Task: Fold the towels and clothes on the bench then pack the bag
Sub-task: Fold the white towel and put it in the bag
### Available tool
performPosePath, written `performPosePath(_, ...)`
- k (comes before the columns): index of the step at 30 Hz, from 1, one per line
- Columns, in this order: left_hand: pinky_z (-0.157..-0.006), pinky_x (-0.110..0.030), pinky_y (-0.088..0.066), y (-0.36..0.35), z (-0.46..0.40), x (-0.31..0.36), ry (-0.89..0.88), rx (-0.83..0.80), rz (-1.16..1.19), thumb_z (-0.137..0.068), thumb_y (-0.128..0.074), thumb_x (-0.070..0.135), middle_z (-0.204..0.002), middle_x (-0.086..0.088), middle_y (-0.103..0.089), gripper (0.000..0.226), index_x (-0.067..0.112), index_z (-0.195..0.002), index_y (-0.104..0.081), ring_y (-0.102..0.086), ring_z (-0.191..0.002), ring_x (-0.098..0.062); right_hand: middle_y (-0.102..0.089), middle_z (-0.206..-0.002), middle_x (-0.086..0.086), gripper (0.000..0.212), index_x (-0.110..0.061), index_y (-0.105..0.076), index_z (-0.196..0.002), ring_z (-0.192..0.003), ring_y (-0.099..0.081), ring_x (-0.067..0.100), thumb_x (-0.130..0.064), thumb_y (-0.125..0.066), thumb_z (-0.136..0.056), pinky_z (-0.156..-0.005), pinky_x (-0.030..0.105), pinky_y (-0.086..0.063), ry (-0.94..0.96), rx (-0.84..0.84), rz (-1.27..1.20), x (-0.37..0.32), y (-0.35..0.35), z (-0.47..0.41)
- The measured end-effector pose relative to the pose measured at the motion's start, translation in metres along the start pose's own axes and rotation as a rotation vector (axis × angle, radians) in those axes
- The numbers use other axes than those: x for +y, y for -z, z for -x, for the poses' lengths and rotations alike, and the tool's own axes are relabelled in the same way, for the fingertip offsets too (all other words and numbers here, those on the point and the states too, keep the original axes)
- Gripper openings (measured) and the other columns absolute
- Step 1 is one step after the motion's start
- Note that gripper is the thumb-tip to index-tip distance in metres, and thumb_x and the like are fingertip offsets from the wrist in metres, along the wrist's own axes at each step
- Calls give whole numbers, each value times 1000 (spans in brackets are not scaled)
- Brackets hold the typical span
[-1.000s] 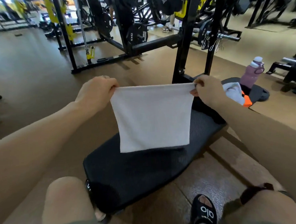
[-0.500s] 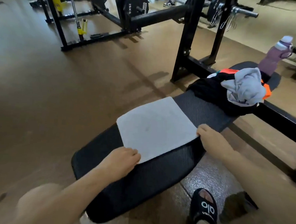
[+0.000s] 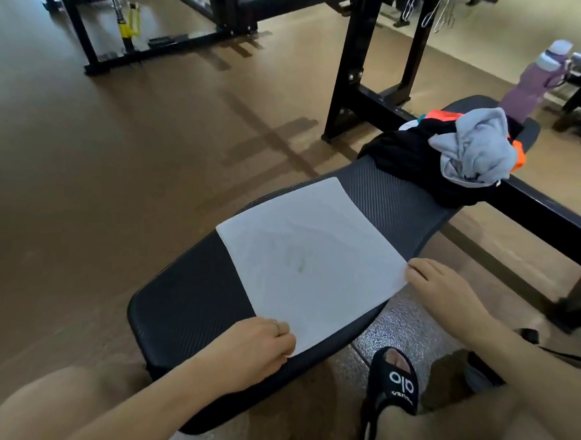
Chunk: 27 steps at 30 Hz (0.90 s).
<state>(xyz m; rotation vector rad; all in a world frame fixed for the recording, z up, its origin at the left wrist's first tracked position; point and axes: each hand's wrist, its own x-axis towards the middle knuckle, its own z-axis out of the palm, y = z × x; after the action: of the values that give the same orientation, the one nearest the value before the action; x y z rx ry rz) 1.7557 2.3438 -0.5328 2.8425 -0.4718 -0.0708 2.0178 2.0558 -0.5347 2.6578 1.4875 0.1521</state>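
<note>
The towel is lying flat across the middle of the bench, a pale square turned so its corners are pointing toward 12, 3, 6 and 9 o'clock. My left hand is resting at the 6 o'clock corner, fingers curled over the edge and pinching it; the fingertips are hidden under the cloth, so how far they are tucked in I cannot tell. A ring is showing on one finger. My right hand is sitting at the 3 o'clock corner, fingers bent against the hem; whether it is pinching the fabric or only touching it I cannot tell, since the thumb is out of sight.

At 1 o'clock from the towel, well apart from it, the clothes are lying heaped on the far end of the bench: a black garment underneath, a crumpled grey piece on top, orange fabric poking out beside it. The individual pieces are too bunched to separate. Beyond the heap, at 2 o'clock, a purple bottle is standing, its base hidden behind the clothes.

A black rack is rising at 12 o'clock, its top cut off by the frame. At 5 o'clock my foot is wearing a black slide, with a dark strap partly hidden behind my right forearm.
</note>
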Motion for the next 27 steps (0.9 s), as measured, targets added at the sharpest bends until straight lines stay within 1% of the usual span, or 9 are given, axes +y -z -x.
performPosePath(3, -64, -26, -51, 1, 7, 6, -48, -57, -22, -93, -47, 35, -87, 11, -56, 12, 28, -95, -57, -57, -72, -11, -63, -125, 18, 54, -5, -68, -110, -118, -58, 35, 11, -78, -60, -101, 45, -50, -103, -59, 31, -15, 2, 6)
performPosePath(6, -81, -30, -53, 18, 7, -7, 85, -111, 60, -99, -43, 48, -110, 13, -59, 28, 32, -118, -55, -61, -91, -11, -54, -138, 20, 66, -7, -60, -122, -126, -52, 39, 12, -72, -60, -106, 49, -44, -171, -23, -99, -53, 13, 0)
performPosePath(9, -91, -34, -52, 36, 4, -49, 344, 33, 125, -101, -45, 47, -124, 13, -57, 38, 33, -136, -51, -62, -102, -11, -51, -146, 14, 59, -11, -57, -134, -132, -49, 35, -2, -68, -76, -114, 46, -36, 15, 52, -282, -115, 27, -11)
performPosePath(11, -101, -38, -48, 41, 0, -82, 448, 160, 16, -102, -42, 44, -139, 1, -54, 47, 29, -147, -45, -58, -120, -21, -40, -157, 7, 52, -16, -46, -147, -145, -36, 26, -24, -53, -96, -123, 40, -20, 94, 50, -392, -159, 35, -24)
performPosePath(13, -115, -44, -37, 41, -5, -106, 527, 160, -69, -103, -34, 45, -156, -10, -41, 54, 29, -155, -36, -42, -141, -30, -16, -166, 1, 58, -23, -23, -159, -154, -10, 19, -43, -31, -105, -126, 39, -6, 55, 11, -424, -192, 37, -41)
performPosePath(16, -126, -43, -11, 30, -2, -122, 687, -27, -18, -104, -25, 54, -170, -1, -4, 59, 39, -160, -12, -7, -156, -25, 9, -167, 3, 65, -23, -2, -161, -153, 17, 21, -53, -16, -105, -124, 45, 2, 44, -141, -346, -219, 21, -39)
performPosePath(19, -126, -41, -6, 27, -4, -134, 707, -114, 40, -104, -25, 56, -170, 2, 3, 60, 42, -160, -9, 1, -156, -23, 5, -167, 9, 68, -18, -7, -161, -154, 12, 27, -54, -21, -105, -121, 47, 0, 129, -168, -247, -228, 3, -18)
performPosePath(22, -126, -39, -11, 37, -9, -137, 691, -97, 86, -104, -32, 51, -169, 1, -6, 57, 37, -159, -20, -6, -154, -24, -3, -168, 9, 70, -15, -15, -160, -155, 2, 26, -51, -31, -103, -121, 47, -7, 184, -148, -217, -228, 3, -5)
performPosePath(27, -121, -43, -23, 46, -18, -131, 742, -139, 81, -101, -36, 59, -166, -8, -8, 62, 27, -154, -28, -7, -152, -27, -6, -168, 9, 70, -14, -16, -160, -155, -2, 27, -51, -34, -104, -120, 48, -14, 214, -126, -250, -229, 5, 10)
